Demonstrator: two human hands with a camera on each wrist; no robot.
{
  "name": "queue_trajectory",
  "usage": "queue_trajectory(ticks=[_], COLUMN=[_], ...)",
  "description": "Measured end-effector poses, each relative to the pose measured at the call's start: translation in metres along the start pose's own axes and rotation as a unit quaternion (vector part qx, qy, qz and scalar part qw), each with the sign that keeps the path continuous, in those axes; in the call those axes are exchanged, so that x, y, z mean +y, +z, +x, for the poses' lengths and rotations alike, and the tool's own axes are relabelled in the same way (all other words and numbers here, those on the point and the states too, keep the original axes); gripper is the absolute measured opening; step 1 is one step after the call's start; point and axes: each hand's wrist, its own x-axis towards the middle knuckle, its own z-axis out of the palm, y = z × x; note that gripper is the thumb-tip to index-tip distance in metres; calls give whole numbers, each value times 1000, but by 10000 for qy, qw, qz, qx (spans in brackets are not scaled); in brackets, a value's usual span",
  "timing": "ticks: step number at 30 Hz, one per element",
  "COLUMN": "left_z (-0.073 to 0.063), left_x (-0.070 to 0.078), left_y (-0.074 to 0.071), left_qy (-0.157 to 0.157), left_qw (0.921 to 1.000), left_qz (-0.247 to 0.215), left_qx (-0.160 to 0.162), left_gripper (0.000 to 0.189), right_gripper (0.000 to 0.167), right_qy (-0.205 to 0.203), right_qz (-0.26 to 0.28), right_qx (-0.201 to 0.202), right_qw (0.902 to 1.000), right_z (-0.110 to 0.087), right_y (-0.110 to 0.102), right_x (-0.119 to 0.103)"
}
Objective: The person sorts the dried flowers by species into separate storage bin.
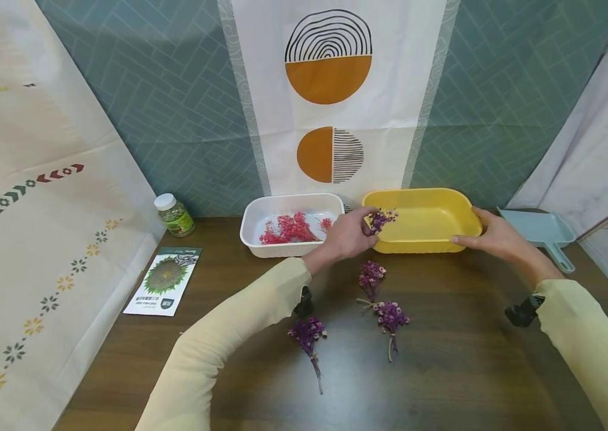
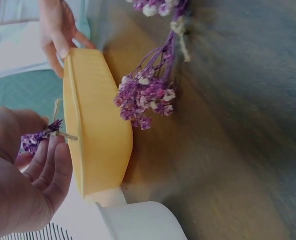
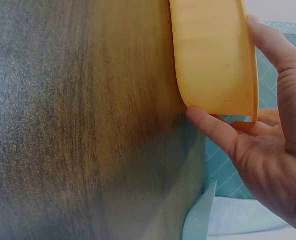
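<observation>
In the head view my left hand [image 1: 348, 234] pinches a small bunch of purple dried flowers [image 1: 382, 220] at the left end of a yellow plastic tub [image 1: 417, 246]. Twine around its stems shows in the left wrist view, where the bunch [image 2: 31, 143] sits between thumb and fingers. My right hand [image 1: 500, 239] grips the tub's right end, thumb and fingers spread around the corner; the right wrist view shows a fingertip low on its wall [image 3: 215, 65]. On the table lie more purple bunches: one [image 1: 371, 276] below the tub, another [image 1: 390, 316] nearer, a third [image 1: 308, 333] to the left.
A white tub [image 1: 282, 249] holding red dried flowers [image 1: 294, 227] stands left of the yellow one. Farther left are a lidded jar [image 1: 177, 218] and a sunflower seed packet [image 1: 165, 280]. A light blue dustpan [image 1: 543, 228] lies at the right. Hanging cloth [image 1: 331, 161] borders the table's back.
</observation>
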Motion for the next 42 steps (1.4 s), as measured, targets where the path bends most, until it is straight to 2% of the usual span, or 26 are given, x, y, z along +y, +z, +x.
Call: queue_trajectory(ticks=[11, 18, 23, 32, 42], left_z=[29, 44, 52, 66, 77], left_x=[6, 11, 14, 16, 25], left_y=[9, 14, 20, 32, 42], left_qy=[-232, -378, -253, -488, -528], left_qw=[9994, 9986, 9988, 9977, 9962], left_qz=[-54, 125, 252, 365, 657], left_qx=[-263, -344, -327, -281, -239], left_gripper=[59, 59, 58, 56, 55], right_gripper=[108, 110, 111, 111, 113], right_qy=[-118, -133, -21, 64, 52], right_qz=[-71, -62, -118, -17, -126], right_qx=[106, 85, 64, 58, 32], right_qw=[9998, 9999, 9999, 10000, 9999], right_z=[1, 2, 3, 5, 3], right_y=[-1, -1, -1, 2, -1], right_x=[-1, 0, 1, 0, 0])
